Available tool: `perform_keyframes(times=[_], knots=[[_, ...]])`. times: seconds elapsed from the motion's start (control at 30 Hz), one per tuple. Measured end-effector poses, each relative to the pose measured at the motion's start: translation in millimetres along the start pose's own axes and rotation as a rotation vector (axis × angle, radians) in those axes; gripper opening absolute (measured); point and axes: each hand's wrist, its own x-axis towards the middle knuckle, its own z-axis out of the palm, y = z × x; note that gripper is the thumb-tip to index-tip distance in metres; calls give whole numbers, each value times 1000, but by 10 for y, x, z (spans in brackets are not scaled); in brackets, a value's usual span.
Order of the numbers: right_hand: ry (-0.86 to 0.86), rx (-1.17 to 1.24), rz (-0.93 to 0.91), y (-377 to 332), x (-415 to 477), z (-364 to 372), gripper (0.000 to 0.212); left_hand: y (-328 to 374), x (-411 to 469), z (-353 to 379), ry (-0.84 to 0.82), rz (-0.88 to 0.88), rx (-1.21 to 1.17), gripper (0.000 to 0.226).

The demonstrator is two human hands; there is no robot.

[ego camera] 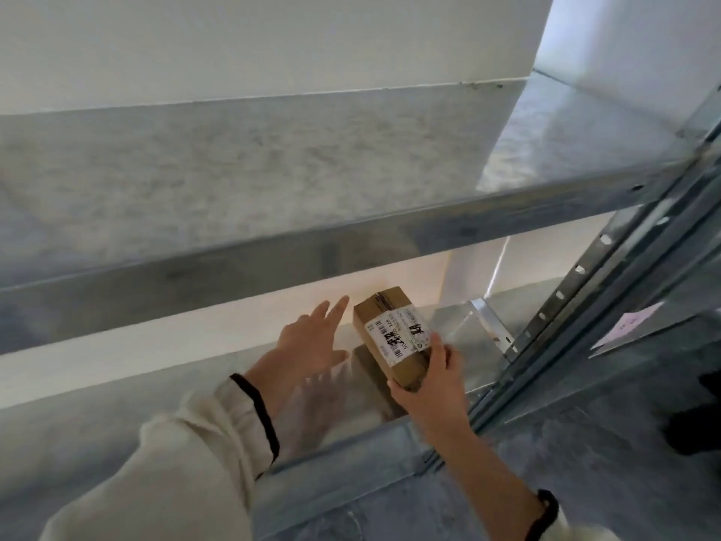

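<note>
One small brown cardboard parcel with a white label [394, 337] sits on the lower galvanised steel shelf [468, 329]. The right hand [429, 392] grips its near end. The left hand [312, 341], fingers spread and holding nothing, hovers just to its left. Placement appears nearly done, though whether the parcel fully rests on the shelf is unclear; it is not yet released.

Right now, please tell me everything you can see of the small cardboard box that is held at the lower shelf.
The cardboard box is small, brown and oblong. It is closed, with dark tape along its top seam. A white shipping label with barcodes and bold black marks wraps over its top and side. It lies lengthwise, its far end toward the back wall. The right hand grips its near end. The left hand is spread beside it, apart. The metal shelf mirrors it; contact with the shelf is unclear.
</note>
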Motion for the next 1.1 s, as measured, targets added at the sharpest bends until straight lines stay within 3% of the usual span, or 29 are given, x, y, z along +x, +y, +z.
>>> perform_keyframes(times=[0.2, 0.5, 0.87, 1.1], knots=[[-110, -19, -211, -550, -256, 264, 108, -951, -926, 7, 100, -248, -76, 93], [-404, -8, -592, -1890, -1071, 1187, 111, -2556, -2766, 17, 178, -651, -166, 91], [-646, 18, -930, -3642, -3211, 2810, 107, -4069, -5883, 478, 244, -1038, -209, 84], [-800, -3, -1111, -4559, -4435, 3615, 103, -4647, -7256, 766, 288, -1235, -271, 86]])
